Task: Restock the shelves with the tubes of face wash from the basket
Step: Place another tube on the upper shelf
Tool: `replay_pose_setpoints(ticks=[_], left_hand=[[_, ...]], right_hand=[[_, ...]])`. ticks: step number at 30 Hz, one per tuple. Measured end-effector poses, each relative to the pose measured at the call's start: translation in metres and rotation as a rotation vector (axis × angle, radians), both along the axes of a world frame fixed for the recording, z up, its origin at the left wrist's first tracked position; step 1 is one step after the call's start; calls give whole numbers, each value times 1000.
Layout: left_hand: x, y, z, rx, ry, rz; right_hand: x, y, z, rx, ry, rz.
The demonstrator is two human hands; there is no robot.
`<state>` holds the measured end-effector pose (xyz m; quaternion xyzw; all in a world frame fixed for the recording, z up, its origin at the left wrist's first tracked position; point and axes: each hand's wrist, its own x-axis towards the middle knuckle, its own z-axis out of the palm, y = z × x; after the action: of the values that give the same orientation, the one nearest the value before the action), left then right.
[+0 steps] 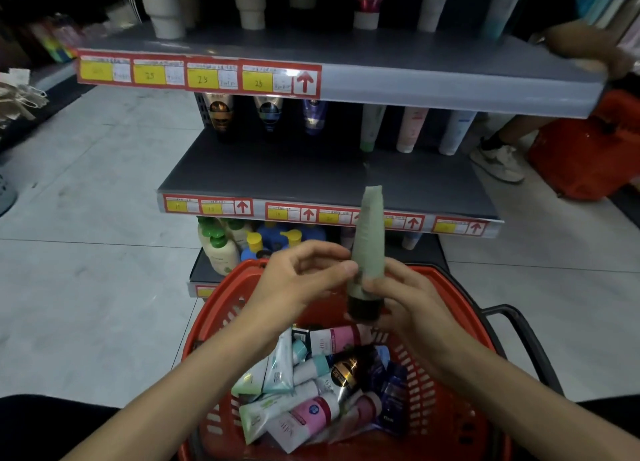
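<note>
The right fingers (375, 284) were curled round the lower end of a green tube (370, 232), just above its dark cap (363, 308); the right hand (407, 303) held it nearly upright, cap down, its flat end tilted slightly to the right; the left thumb and forefinger tips (349, 269) touched the tube's left edge about halfway up, the other fingers loosely curled behind; whether the left hand (301, 277) truly pinched it could not be told.

The tube was in the air above the far rim of a red basket (221, 308), in front of the middle shelf's label strip; in the basket lay a loose heap of tubes (311, 384), white, pink, pale green, black and blue, crossing one another; a black handle (519, 336) stuck out at the basket's right.

Beyond stood grey shelves; the middle shelf (277, 173) was bare at the front, with a row of tubes (412, 128) standing cap down at the back; the top shelf (415, 55) carried more, and red and yellow price labels (199, 76) along its edge; the bottom shelf held pump bottles (221, 249) with green and yellow tops.

At the far right another person's hand (588, 51) rested on the top shelf's corner; below it were a shoe (498, 162) and a second red basket (588, 155) on the pale tiled floor (86, 183).
</note>
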<state>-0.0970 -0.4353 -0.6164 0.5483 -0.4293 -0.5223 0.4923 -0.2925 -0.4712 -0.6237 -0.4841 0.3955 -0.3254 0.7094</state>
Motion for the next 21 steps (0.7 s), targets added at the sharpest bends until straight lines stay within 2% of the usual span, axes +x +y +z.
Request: replay_pose_setpoints(ticks=[3, 5, 14, 21], left_hand=[[-10, 2, -2, -18, -2, 13], [-16, 4, -3, -30, 3, 41], [-9, 10, 25, -197, 68, 101], [-7, -7, 87, -387, 109, 129]], right_hand=[[4, 8, 3, -157, 152, -179], [7, 14, 6, -257, 188, -216], [2, 27, 41, -527, 143, -236], [18, 14, 96, -754, 70, -355]])
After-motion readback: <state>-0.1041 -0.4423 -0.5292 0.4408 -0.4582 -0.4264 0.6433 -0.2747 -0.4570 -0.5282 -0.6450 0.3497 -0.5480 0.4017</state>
